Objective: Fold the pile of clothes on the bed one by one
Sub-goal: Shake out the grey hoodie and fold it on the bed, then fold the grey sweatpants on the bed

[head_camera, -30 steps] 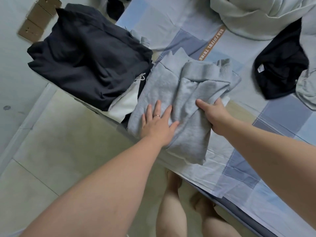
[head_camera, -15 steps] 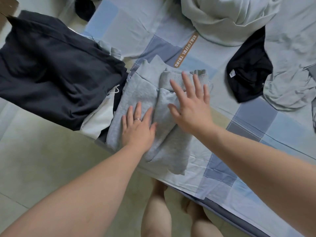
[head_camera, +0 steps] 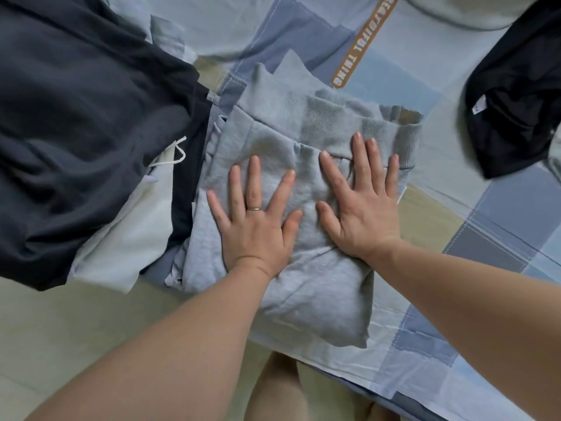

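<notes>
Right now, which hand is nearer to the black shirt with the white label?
Right. The right hand presses the grey sweater on the side toward the black shirt; the left hand presses farther away.

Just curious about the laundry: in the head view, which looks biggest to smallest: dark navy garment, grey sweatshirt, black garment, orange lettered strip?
1. dark navy garment
2. grey sweatshirt
3. black garment, cut off by the frame edge, so unsure
4. orange lettered strip
</notes>
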A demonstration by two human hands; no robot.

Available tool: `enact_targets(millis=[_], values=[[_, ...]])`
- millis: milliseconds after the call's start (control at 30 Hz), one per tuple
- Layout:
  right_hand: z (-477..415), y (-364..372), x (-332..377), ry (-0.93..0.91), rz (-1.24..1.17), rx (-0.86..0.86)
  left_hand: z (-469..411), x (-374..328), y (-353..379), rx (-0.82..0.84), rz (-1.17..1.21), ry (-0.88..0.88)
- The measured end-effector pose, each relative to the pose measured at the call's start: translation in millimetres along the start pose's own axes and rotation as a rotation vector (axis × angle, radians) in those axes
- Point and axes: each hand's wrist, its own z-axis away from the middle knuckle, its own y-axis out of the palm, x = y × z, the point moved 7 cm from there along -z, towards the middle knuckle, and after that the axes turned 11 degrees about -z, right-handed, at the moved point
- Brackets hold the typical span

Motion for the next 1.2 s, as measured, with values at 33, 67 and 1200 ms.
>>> enact_targets(millis=[33,67,1200], values=[[0.0,2.2,-2.1,-0.013,-0.005,-0.016,0.2,-1.1,2.8,-0.036,-0.004,0.011],[-1.4,3.6,-3.6,-0.021,-0.011,-0.020,-0.5,-1.5,4.9,-0.055,-0.009,0.017],[215.0,-464.7,-109.4,0.469,-0.359,0.294,77.9,-254.2,-381.2,0.253,0.166,0.125]])
